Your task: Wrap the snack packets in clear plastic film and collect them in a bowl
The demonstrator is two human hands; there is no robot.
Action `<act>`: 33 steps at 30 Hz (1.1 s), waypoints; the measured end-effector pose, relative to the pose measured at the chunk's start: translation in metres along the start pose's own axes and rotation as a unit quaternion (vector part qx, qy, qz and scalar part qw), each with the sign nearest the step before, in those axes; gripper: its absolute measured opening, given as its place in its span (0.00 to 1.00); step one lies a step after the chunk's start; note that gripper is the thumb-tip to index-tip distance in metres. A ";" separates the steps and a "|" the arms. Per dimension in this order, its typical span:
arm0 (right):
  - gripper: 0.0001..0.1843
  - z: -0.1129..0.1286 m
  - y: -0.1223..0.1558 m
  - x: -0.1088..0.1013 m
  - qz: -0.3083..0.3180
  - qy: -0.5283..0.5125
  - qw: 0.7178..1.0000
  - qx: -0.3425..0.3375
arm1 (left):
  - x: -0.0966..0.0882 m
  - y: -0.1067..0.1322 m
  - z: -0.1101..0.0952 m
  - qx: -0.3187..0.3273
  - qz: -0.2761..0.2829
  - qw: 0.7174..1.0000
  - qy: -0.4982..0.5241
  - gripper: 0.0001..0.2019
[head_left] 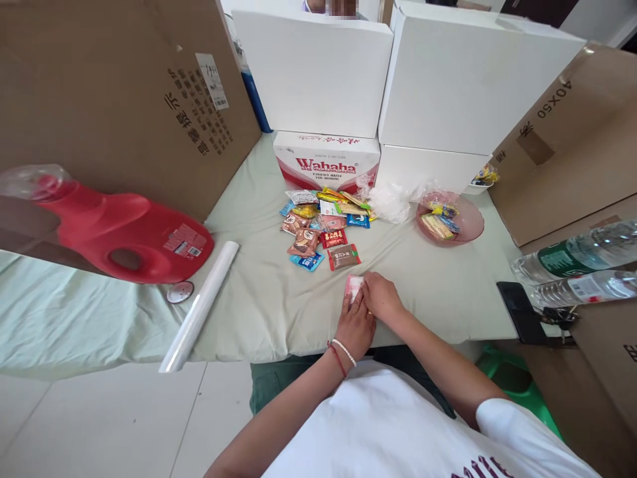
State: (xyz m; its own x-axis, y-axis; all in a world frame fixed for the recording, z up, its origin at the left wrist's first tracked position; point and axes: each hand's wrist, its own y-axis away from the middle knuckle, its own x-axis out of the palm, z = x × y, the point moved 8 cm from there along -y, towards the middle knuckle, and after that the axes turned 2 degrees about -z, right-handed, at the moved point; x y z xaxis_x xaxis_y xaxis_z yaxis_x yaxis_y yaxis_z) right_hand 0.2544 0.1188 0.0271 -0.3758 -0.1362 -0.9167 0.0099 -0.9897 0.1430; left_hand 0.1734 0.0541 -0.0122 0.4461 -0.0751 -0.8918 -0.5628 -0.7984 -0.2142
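Observation:
At the table's near edge, a small pink-and-white packet lies under my two hands. My left hand, with a white and a red bracelet at the wrist, holds the packet down from the near side with its fingers over it. My right hand is closed at the packet's right edge, its fingertips partly hidden. Just beyond lies a brown packet with red and green ends. Behind it is a loose pile of small snack packets, including a brown round-print packet, a red packet and a blue packet.
A pink translucent bowl holds several packets, beside crumpled clear plastic. White boxes and a Wahaha carton wall the back. Left are a red jug and a white roll; right, bottles and a black phone.

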 end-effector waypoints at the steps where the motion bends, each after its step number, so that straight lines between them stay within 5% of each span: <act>1: 0.12 0.006 -0.002 0.004 0.009 0.024 1.000 -0.001 | -0.002 0.001 0.004 0.007 0.003 1.000 0.030 0.33; 4: 0.14 0.010 0.000 0.012 0.023 0.057 0.998 0.000 | -0.017 0.007 0.025 0.011 -0.002 0.988 0.151 0.31; 9: 0.13 0.007 0.010 0.021 0.026 0.095 0.995 -0.008 | -0.047 0.015 0.093 -0.258 -0.123 0.951 0.115 0.14; 14: 0.12 0.008 0.010 0.022 0.031 0.069 0.997 -0.010 | -0.034 -0.006 0.084 -0.286 -0.105 0.950 0.073 0.13; 18: 0.11 0.002 0.014 0.012 -0.022 -0.051 0.998 -0.020 | -0.033 -0.015 0.067 -0.249 -0.160 0.948 0.120 0.11; 21: 0.10 -0.004 0.025 0.001 -0.087 -0.224 0.970 -0.032 | -0.044 -0.013 0.050 -0.188 -0.236 0.935 0.187 0.13; 23: 0.08 -0.011 0.035 0.000 -0.098 -0.365 0.926 -0.015 | -0.055 -0.010 0.038 -0.139 -0.290 0.925 0.202 0.13; 26: 0.14 -0.023 0.047 0.011 -0.055 -0.589 0.805 0.049 | -0.067 -0.009 0.012 -0.027 -0.334 0.932 0.137 0.16; 28: 0.20 -0.032 0.055 0.019 -0.028 -0.681 0.725 0.096 | -0.066 -0.010 -0.005 0.056 -0.318 0.940 0.114 0.21; 29: 0.23 -0.037 0.059 0.023 -0.021 -0.696 0.708 0.119 | -0.061 -0.011 -0.013 0.093 -0.286 0.946 0.125 0.24; 33: 0.31 -0.060 0.071 0.026 -0.028 -0.634 0.757 0.155 | -0.042 -0.009 -0.034 0.175 -0.119 0.945 0.250 0.35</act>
State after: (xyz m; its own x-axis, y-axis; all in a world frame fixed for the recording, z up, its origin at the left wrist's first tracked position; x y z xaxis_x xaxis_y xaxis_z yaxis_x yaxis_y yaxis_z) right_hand 0.3011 0.0418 -0.0093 -0.9568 0.2531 0.1428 -0.1834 -0.9072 0.3786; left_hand 0.1831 0.0440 0.0407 0.8124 -0.2612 -0.5214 -0.5622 -0.5882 -0.5813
